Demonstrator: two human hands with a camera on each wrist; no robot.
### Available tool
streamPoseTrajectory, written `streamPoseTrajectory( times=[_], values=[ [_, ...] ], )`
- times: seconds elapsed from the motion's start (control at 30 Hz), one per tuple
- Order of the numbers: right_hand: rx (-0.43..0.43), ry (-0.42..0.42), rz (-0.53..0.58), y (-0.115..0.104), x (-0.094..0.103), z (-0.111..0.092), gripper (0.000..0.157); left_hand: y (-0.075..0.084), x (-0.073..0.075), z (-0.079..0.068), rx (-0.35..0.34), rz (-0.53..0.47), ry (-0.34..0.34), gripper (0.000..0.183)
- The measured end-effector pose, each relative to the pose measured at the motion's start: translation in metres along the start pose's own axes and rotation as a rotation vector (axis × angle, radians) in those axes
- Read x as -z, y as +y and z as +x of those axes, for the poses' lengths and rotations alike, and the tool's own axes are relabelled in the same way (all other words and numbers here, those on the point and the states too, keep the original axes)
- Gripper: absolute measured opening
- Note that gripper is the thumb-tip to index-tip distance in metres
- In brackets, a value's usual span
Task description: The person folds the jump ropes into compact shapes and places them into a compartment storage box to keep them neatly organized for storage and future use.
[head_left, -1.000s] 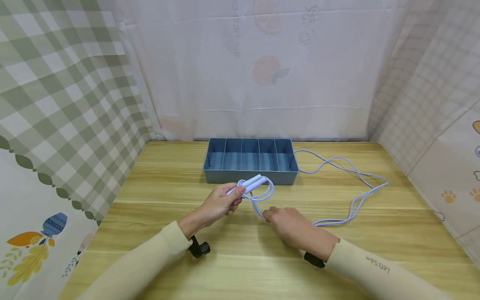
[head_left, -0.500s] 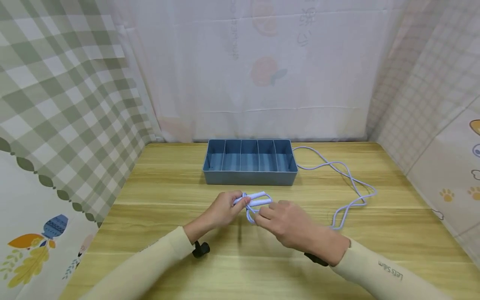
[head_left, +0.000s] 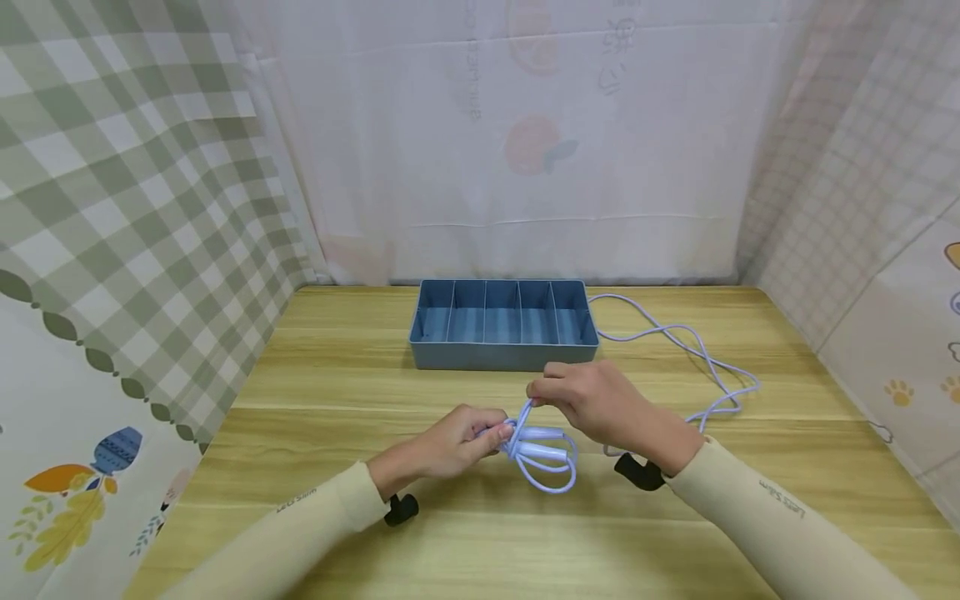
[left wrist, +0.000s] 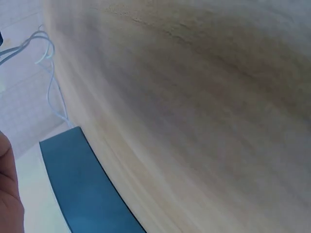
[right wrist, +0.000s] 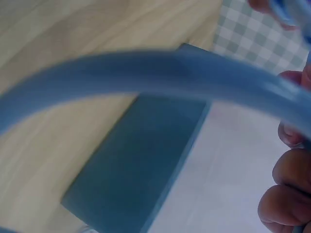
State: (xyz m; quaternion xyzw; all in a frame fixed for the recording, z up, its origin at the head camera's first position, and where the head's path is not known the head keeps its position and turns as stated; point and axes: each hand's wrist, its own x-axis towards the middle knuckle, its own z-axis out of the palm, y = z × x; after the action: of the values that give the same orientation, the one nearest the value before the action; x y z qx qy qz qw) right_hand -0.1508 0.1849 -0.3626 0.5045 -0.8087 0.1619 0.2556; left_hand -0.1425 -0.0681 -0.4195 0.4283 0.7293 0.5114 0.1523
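Observation:
A pale lavender jump rope (head_left: 542, 452) has its two handles side by side, with cord wound around them. My left hand (head_left: 461, 440) grips the bundle at one end, thumb on top, above the table. Up and to the right of it, my right hand (head_left: 600, 402) pinches the cord, which runs taut between the two hands. One loop of cord hangs below the handles. In the right wrist view a blurred stretch of the rope (right wrist: 146, 71) crosses close to the lens, beside curled fingers (right wrist: 286, 206). The left wrist view catches only an edge of the left hand (left wrist: 8, 194).
A blue-grey organizer box (head_left: 504, 357) with several compartments stands behind the hands. The rope's loose cord (head_left: 708, 360) trails over the wooden table (head_left: 337, 383) at right, reaching beside the box. Fabric curtains (head_left: 150, 167) enclose the table on its left, back and right.
The handle bundle has shifted right and toward me and now points right. My right hand has come up from beside the handles, drawing the cord upward. Loose cord at right has pulled in.

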Motion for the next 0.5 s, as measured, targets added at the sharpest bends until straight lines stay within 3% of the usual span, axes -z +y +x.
streamPoseTrajectory(
  times=[0.27,0.5],
  values=[
    [-0.139,-0.143,0.172,0.007,-0.016,-0.007,0.004,-0.003,-0.006,0.000,-0.033,-0.115,-0.019,0.030],
    [-0.202,-0.152,0.368,0.012,-0.024,-0.011,0.012,-0.001,-0.005,0.000,-0.016,-0.219,0.020,0.032]
  ],
)
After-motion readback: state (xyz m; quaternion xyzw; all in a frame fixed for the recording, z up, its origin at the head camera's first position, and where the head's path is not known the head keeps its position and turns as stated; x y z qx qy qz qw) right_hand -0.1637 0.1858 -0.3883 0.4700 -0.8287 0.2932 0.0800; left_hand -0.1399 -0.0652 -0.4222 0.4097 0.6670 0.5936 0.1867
